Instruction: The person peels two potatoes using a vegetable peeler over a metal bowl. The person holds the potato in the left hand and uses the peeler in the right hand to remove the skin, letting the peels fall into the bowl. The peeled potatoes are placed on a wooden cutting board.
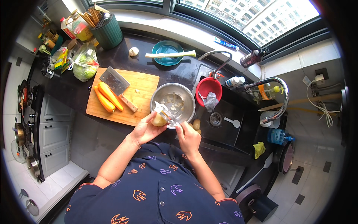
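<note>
My left hand (145, 128) is closed round a yellowish potato (159, 120) at the near rim of a steel bowl (189, 96). A peeler (172, 120) with a pale handle is gripped in my right hand (189, 139), its head against or just beside the potato. Thin peelings (173, 100) lie in the bowl under the tools. More potatoes (196, 124) sit just right of my right hand, by the sink edge. To the left, a wooden cutting board (143, 80) bears carrots (108, 95) and a cleaver (115, 80) with a wooden handle.
A red basin (203, 87) holding a grey plastic bag stands in the dark sink (227, 136), beside a white spoon (232, 122). Behind are a teal plate (167, 47) with a leek (175, 55) across it and garlic (133, 51). Bagged vegetables (85, 63) stand far left.
</note>
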The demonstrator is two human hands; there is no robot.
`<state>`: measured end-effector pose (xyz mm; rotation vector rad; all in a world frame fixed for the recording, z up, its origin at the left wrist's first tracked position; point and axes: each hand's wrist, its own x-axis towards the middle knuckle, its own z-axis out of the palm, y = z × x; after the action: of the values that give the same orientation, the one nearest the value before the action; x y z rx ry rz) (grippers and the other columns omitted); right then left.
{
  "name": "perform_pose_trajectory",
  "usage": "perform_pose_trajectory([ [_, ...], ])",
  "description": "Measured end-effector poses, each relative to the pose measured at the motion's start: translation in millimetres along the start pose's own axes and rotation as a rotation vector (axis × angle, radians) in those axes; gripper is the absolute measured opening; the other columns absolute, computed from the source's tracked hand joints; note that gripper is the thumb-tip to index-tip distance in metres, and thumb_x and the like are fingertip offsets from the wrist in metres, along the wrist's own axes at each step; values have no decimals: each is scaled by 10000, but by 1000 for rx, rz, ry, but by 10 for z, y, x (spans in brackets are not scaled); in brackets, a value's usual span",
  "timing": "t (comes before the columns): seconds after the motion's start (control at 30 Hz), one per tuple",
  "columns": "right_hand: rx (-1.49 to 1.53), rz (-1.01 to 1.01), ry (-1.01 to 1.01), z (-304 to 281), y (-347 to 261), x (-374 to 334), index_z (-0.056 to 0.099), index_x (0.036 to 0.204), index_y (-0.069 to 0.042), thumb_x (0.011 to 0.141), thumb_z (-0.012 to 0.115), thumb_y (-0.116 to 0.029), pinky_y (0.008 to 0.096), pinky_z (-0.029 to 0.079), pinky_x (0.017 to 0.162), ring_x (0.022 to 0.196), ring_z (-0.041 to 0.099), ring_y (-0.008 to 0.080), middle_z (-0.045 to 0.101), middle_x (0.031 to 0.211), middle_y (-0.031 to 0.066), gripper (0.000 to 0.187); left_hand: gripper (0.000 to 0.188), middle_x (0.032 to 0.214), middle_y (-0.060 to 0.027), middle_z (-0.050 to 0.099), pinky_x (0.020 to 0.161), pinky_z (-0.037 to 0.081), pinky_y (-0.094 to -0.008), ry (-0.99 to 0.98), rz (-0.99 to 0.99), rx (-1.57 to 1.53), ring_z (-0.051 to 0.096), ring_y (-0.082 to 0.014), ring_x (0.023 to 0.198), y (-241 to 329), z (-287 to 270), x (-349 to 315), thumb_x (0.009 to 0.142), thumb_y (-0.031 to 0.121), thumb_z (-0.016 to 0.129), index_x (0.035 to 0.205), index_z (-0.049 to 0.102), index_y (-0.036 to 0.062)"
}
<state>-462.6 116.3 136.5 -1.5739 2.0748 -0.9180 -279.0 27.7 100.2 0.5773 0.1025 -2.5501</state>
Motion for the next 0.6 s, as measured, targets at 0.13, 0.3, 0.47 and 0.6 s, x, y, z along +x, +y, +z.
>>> perform_pose_trajectory([
  [0.13, -84, -140, 19, 5, -3, -2, 640, 892, -91, 914, 656, -402, 388, 470, 551, 660, 639, 294, 628, 750, 89, 312, 421, 1278, -174, 608, 913, 528, -360, -26, 53, 51, 608, -227, 1108, -63, 130, 85, 1037, 326, 456, 1362, 499, 62],
  [0.3, -113, -160, 30, 48, 5, 33, 640, 935, -96, 904, 666, -409, 384, 472, 557, 668, 639, 281, 628, 771, 82, 315, 379, 1251, -189, 608, 877, 521, -327, -102, 79, -20, 608, -222, 1059, -85, 75, 182, 1061, 314, 392, 1304, 525, 55],
  [0.47, -58, -142, 19, 45, 10, 64, 640, 946, -94, 907, 666, -399, 385, 473, 558, 667, 638, 285, 625, 769, 87, 309, 355, 1214, -112, 618, 841, 518, -320, -8, 120, -4, 598, -188, 1014, -124, 75, 189, 1068, 318, 387, 1285, 535, 80],
  [0.6, -21, -124, 7, 61, 8, 76, 630, 931, -81, 918, 660, -378, 394, 469, 566, 673, 634, 301, 623, 765, 101, 299, 346, 1209, -75, 617, 842, 518, -316, -7, 126, 39, 594, -176, 1015, -124, 130, 164, 1069, 316, 390, 1293, 533, 94],
])
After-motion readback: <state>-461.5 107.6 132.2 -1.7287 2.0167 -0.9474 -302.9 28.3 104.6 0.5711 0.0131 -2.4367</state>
